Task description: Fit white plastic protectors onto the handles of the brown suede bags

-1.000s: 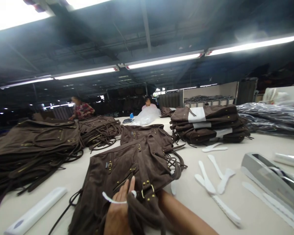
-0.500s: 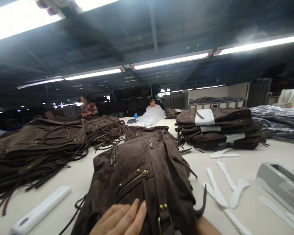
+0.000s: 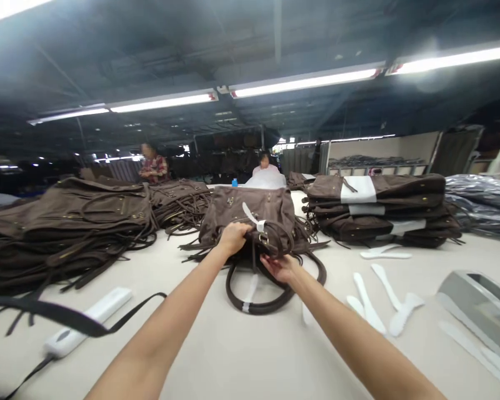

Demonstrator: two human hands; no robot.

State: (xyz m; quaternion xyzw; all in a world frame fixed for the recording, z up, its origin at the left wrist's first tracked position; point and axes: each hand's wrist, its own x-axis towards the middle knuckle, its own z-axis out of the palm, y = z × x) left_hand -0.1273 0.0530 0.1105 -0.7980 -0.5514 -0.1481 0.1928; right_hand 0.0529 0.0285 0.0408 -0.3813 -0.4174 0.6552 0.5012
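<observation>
A dark brown handbag lies in the middle of the table, on top of other brown bag parts. My left hand reaches over it from the left, its fingers closed on the bag's near edge by the handles. Palm up, my right hand is curled under the near side of the same bag, below its rolled handles. A white strip wraps those handles. Nearer to me, another rounded handle with a white wrap rests on the table. The bag hides some of my fingertips.
Stacked brown bags stand at the left and right. White plastic pieces and a grey tape dispenser lie to the right. A white bar and a black strap are at left. Two people work further back.
The large bag close in front of me is gone from there. Both hands now reach forward to the handbag in the middle. A black strap has come into view at lower left.
</observation>
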